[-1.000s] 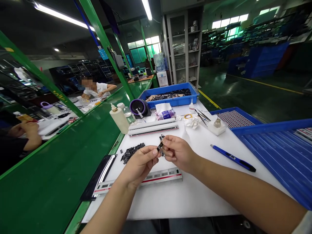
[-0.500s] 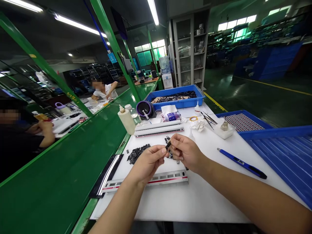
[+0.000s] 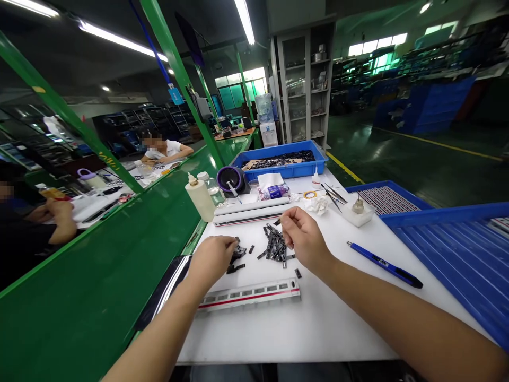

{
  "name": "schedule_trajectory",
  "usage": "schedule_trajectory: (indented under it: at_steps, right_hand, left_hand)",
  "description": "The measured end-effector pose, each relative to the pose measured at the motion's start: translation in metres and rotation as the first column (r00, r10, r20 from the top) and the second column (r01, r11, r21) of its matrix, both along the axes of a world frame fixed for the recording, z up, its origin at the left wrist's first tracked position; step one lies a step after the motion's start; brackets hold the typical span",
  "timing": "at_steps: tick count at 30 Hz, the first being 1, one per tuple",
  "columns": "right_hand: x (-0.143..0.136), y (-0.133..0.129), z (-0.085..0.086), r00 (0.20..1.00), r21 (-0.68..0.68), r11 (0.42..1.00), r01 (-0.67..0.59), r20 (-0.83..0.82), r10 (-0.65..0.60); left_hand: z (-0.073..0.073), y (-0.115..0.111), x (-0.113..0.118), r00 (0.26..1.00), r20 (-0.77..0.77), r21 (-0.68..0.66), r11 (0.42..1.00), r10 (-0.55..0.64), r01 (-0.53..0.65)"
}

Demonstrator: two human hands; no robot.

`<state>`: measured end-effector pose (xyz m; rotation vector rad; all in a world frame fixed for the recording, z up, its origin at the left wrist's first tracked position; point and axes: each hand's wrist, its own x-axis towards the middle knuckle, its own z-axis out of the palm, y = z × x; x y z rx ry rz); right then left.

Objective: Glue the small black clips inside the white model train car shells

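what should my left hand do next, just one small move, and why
Probably lift one piece from the left pile of dark pieces with the left hand. Its fingers are bent down at that pile, while the right hand is over by the other pile. I can't tell whether either hand grips a piece.

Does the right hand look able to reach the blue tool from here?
Likely yes: the blue tool lies in the open on the white table, right of the right hand, with nothing standing between them.
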<state>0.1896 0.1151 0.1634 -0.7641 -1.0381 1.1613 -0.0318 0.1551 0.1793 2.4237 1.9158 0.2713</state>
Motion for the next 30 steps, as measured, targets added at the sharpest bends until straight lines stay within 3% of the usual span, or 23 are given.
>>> schedule_trajectory:
  at_steps: [4,7,9,11,12,16,19,22,24,27,30]
  right_hand:
    - [0.006,0.013,-0.002,0.999,-0.195,0.981,-0.012,-0.047,0.003]
    - [0.006,0.019,-0.008,0.999,-0.256,0.966,-0.020,-0.036,0.011]
    - [0.005,0.020,-0.011,0.999,-0.262,0.965,-0.031,-0.027,0.024]
    - [0.003,0.020,-0.013,0.999,-0.262,0.964,-0.050,-0.017,0.047]
    - [0.002,0.019,-0.014,0.998,-0.262,0.963,-0.062,-0.009,0.062]
    - [-0.001,0.010,-0.015,0.992,-0.230,0.968,-0.102,0.052,0.116]
    - [0.000,-0.004,-0.010,0.966,-0.094,0.987,-0.133,0.211,0.151]
    - [0.001,-0.018,-0.005,0.871,0.113,0.963,-0.245,0.462,0.167]
    - [0.000,-0.024,-0.006,0.755,0.247,0.902,-0.354,0.644,0.120]
    - [-0.007,-0.026,-0.019,0.537,0.387,0.792,-0.472,0.839,-0.090]
    - [-0.014,-0.021,-0.035,0.370,0.414,0.766,-0.492,0.896,-0.246]
  left_hand:
    - [-0.009,0.000,-0.018,0.998,-0.049,0.041,0.998,-0.045,0.047]
    - [-0.009,-0.026,-0.009,0.996,-0.004,0.141,0.986,-0.087,0.087]
    - [-0.010,-0.053,0.004,0.956,0.066,0.263,0.929,-0.287,0.261]
    - [-0.015,-0.080,0.018,0.858,0.011,0.260,0.830,-0.513,0.493]
    - [-0.019,-0.090,0.024,0.833,-0.030,0.231,0.807,-0.553,0.544]
    - [-0.039,-0.103,0.031,0.818,-0.122,0.165,0.801,-0.562,0.576]
    - [-0.046,-0.100,0.022,0.839,-0.145,0.196,0.816,-0.524,0.543]
    - [-0.040,-0.100,0.007,0.908,-0.139,0.193,0.888,-0.396,0.417]
    - [-0.032,-0.101,-0.003,0.952,-0.116,0.143,0.944,-0.283,0.298]
    - [-0.024,-0.101,-0.014,0.979,-0.072,0.045,0.980,-0.191,0.195]
    - [-0.024,-0.099,-0.019,0.983,-0.078,0.020,0.985,-0.168,0.170]
